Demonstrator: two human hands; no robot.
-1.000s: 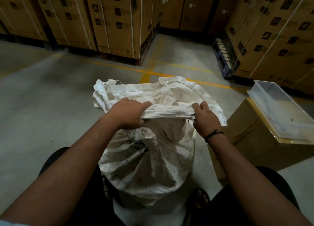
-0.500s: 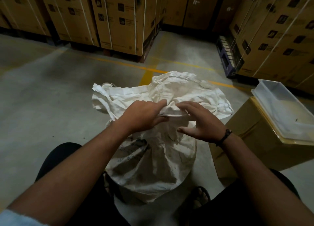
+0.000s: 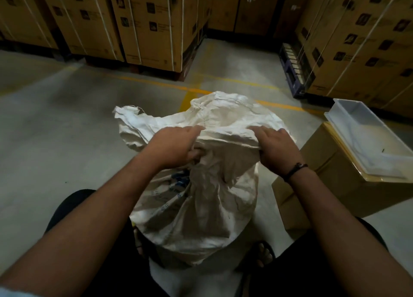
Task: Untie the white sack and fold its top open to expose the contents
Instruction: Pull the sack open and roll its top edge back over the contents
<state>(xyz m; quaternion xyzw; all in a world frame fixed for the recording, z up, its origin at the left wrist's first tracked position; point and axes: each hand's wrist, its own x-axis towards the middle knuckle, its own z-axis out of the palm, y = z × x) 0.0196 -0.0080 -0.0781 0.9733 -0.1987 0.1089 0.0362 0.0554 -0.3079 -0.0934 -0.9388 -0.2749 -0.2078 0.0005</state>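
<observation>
A white woven sack [image 3: 201, 207] stands upright on the concrete floor between my knees. Its loose top is bunched and flopped away from me, with a flap sticking out to the left. My left hand [image 3: 174, 147] grips the near rim of the sack's top, thumb tucked under the fabric. My right hand [image 3: 274, 149] grips the same rolled rim further right, fingers curled over it. The rim is stretched between both hands. Blue print shows on the sack's side below my left hand. The contents are hidden.
A white plastic tray [image 3: 368, 140] rests on a cardboard box [image 3: 324, 185] close to my right. Strapped cardboard cartons [image 3: 145, 24] on pallets line the back and right. Yellow lines [image 3: 190, 91] cross the floor. My sandalled foot [image 3: 263, 254] is beside the sack.
My hands came together at the middle of the sack's top, then spread apart again along the rim. The top fabric has shifted and now spreads wider.
</observation>
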